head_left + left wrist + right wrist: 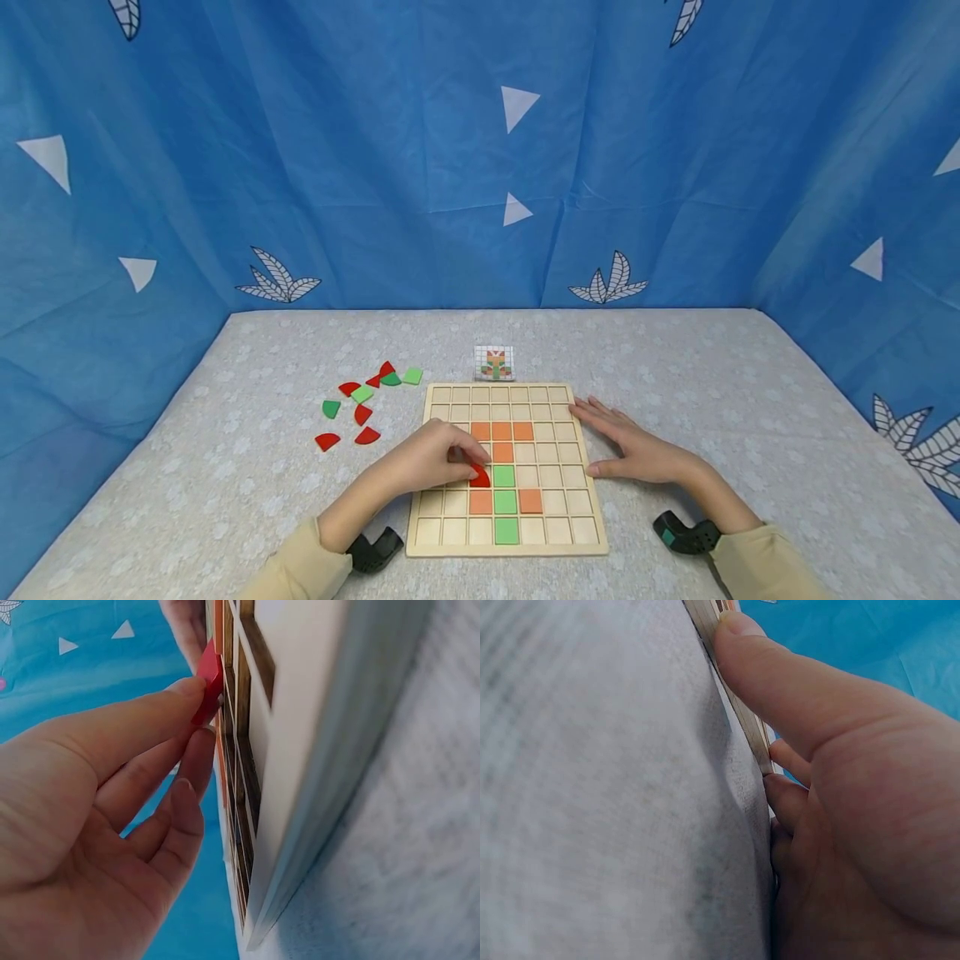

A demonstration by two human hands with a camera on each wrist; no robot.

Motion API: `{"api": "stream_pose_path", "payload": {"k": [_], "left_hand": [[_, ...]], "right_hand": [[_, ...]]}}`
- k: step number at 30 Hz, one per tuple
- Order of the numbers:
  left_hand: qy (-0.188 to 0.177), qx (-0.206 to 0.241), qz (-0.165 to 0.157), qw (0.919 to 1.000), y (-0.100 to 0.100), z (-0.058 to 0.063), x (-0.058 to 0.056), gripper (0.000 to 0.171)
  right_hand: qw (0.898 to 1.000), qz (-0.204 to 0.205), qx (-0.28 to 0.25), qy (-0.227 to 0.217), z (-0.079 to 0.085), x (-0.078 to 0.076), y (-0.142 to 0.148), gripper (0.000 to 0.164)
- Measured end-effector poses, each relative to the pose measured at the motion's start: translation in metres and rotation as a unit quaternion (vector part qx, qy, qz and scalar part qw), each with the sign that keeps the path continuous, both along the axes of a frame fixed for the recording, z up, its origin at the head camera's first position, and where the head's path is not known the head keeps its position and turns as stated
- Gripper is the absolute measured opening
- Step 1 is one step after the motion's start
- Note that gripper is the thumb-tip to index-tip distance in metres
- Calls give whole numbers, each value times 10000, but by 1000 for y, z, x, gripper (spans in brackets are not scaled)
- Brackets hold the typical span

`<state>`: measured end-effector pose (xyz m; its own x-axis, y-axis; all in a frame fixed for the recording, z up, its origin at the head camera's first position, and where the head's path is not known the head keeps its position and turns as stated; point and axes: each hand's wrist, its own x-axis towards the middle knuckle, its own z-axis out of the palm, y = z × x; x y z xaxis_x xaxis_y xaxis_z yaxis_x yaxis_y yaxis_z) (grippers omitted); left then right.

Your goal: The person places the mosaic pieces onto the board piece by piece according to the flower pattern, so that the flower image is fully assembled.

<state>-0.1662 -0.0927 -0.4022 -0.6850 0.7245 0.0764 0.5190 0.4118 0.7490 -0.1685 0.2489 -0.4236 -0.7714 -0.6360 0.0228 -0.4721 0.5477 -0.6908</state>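
My left hand (pixel 438 457) pinches a red quarter-circle tile (pixel 480 477) between thumb and fingers, low over the wooden grid board (pixel 551 550). In the left wrist view the red tile (pixel 211 682) stands tilted, its lower edge right at the grid. Left of the green column, the tile overlaps a square just above an orange tile (pixel 480 502). Orange square tiles (pixel 502 431) and light green square tiles (pixel 505 502) sit in the middle of the board. My right hand (pixel 637 448) rests with straight fingers along the board's right edge, its thumb (pixel 761 660) touching the rim.
Loose red quarter-circle tiles (pixel 367 436), dark green ones (pixel 331 409) and light green squares (pixel 412 376) lie scattered left of the board. A small pattern card (pixel 494 363) stands behind the board. A patterned cloth covers the table (pixel 675 358); blue curtains (pixel 337 150) enclose it.
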Motion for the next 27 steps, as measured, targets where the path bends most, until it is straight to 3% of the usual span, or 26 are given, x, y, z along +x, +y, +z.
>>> {"api": "stream_pose_path", "payload": {"k": [13,21,27], "left_hand": [[586,-357,51,9976,-3,1,3,20],[515,-295,-15,9982,-5,1,3,20],[670,-284,-70,9973,-5,0,3,15]], "right_hand": [[10000,-7,28,75,-1,0,0,83],[9999,-26,48,93,-1,0,0,83],[10000,-2,26,92,-1,-1,1,83]]}}
